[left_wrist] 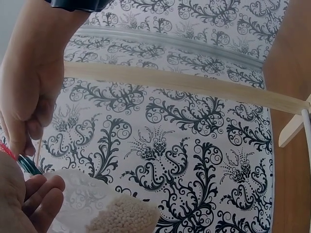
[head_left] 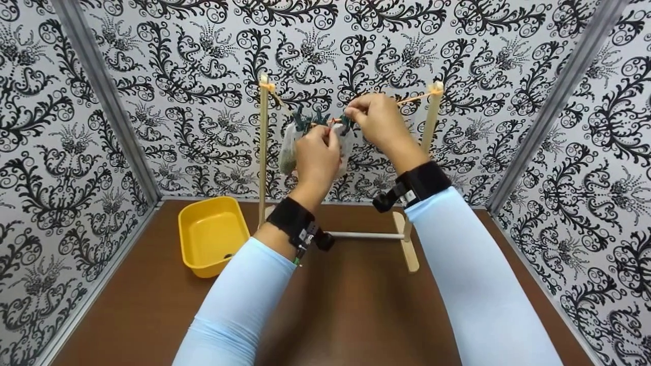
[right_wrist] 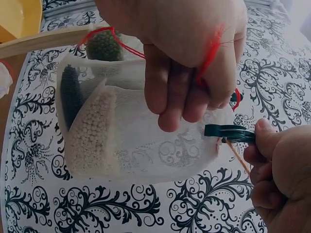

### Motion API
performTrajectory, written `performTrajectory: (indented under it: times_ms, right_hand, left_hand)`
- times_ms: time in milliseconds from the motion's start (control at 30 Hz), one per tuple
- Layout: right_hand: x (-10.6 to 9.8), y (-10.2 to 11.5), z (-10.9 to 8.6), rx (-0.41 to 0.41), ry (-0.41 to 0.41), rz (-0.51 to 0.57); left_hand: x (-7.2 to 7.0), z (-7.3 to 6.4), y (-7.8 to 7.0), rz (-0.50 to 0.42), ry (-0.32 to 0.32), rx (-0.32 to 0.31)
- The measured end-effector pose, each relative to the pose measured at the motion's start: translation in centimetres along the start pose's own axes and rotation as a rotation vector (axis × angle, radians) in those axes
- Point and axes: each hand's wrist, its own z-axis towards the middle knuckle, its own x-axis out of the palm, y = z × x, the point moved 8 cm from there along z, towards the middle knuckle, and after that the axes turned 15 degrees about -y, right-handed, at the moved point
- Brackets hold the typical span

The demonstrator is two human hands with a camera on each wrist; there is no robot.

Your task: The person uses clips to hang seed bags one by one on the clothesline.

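Note:
An orange string (head_left: 414, 97) runs between two wooden posts and sags in the middle, where small white mesh bags (head_left: 289, 152) hang. My right hand (head_left: 380, 119) pinches a green clothespin (right_wrist: 233, 133) on the string, at the edge of a mesh bag (right_wrist: 141, 145). White pellets fill one end of that bag. My left hand (head_left: 318, 155) holds a red drawstring (right_wrist: 210, 53) between thumb and fingers, just in front of the bags. Several other green clothespins (head_left: 300, 119) sit along the string to the left. Behind, one bag holds green pellets (right_wrist: 104, 45).
A yellow basin (head_left: 189, 239) stands on the brown table at the left, with a small dark thing in it. The left post (head_left: 263, 152) and right post (head_left: 430, 122) rise from wooden feet joined by a white bar (head_left: 366, 235). Patterned walls enclose the table.

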Motion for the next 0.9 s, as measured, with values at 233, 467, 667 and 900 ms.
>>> performTrajectory:
  times_ms: [233, 467, 667, 900]
  right_hand:
    - [0.4, -1.0, -1.5, 0.023, 0.131, -0.038]
    - [-1.0, -2.4, -3.7, -0.040, -0.005, 0.138]
    - [-2.6, -6.4, -7.7, 0.004, -0.108, 0.199]
    - [-2.1, -15.1, -12.8, 0.035, 0.011, -0.042]
  left_hand:
    - [0.3, -0.5, 0.4, 0.005, 0.038, -0.006]
    - [0.0, -1.6, 1.3, 0.037, 0.064, -0.017]
    - [-1.7, -3.4, 2.6, -0.005, 0.062, -0.014]
    - [-6.3, -4.2, 7.2, -0.009, -0.019, -0.021]
